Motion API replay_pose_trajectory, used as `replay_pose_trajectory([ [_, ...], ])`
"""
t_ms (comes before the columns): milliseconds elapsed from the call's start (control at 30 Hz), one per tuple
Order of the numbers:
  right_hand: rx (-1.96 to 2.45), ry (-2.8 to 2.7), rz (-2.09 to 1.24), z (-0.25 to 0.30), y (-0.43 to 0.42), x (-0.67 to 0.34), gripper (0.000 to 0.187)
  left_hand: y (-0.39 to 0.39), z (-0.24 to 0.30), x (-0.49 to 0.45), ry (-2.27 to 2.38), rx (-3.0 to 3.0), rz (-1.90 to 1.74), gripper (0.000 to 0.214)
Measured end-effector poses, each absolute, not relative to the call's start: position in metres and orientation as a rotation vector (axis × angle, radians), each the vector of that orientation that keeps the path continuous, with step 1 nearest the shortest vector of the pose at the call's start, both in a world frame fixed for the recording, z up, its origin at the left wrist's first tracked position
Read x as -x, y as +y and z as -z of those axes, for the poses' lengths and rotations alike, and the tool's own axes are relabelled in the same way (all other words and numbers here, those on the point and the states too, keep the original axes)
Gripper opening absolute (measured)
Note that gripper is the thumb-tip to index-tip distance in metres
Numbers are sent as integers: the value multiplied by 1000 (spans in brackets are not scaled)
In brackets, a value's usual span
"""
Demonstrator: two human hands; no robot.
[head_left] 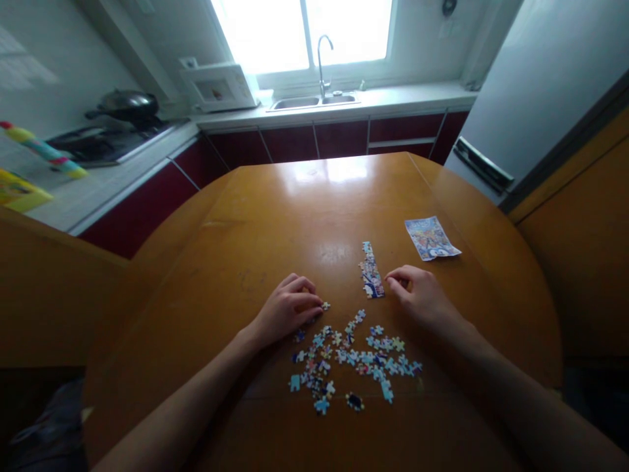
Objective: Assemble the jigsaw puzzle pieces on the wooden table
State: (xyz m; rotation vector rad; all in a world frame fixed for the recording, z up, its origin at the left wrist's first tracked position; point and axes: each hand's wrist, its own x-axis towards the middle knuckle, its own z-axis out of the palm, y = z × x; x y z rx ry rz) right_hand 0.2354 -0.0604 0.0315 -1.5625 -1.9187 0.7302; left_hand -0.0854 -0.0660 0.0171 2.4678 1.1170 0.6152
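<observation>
Left grip (289,305): palm down over the wooden counter (295,216), fingers bent, tips at a small pale puzzle piece (326,306); I cannot tell whether they pinch it or only touch it.
Right grip (417,292): fingers curled, thumb and forefinger drawn close together just beside the lower right edge of the puzzle strip (372,272); I cannot tell whether anything sits between them.
Joined part: that narrow strip lies flat between my two hands, farther from me than most loose pieces.
Loose pieces (367,358): scattered on the near side of the counter, many touching, between my forearms.
Printed sheet (431,238): lying beyond my right grip, to the right of the strip.
Beyond the counter: I see a sink (295,103) below a bright window.
</observation>
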Motion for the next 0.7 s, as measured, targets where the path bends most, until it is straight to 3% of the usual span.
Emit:
replay_pose_trajectory([
  [367, 1544, -1908, -736, -27, -59, -236, 23, -69, -20, 85, 1123, -2448, -663, 14],
  [700, 1541, -1924, -733, -26, -58, -236, 22, -79, -24, 80, 768, -2494, -542, 16],
])
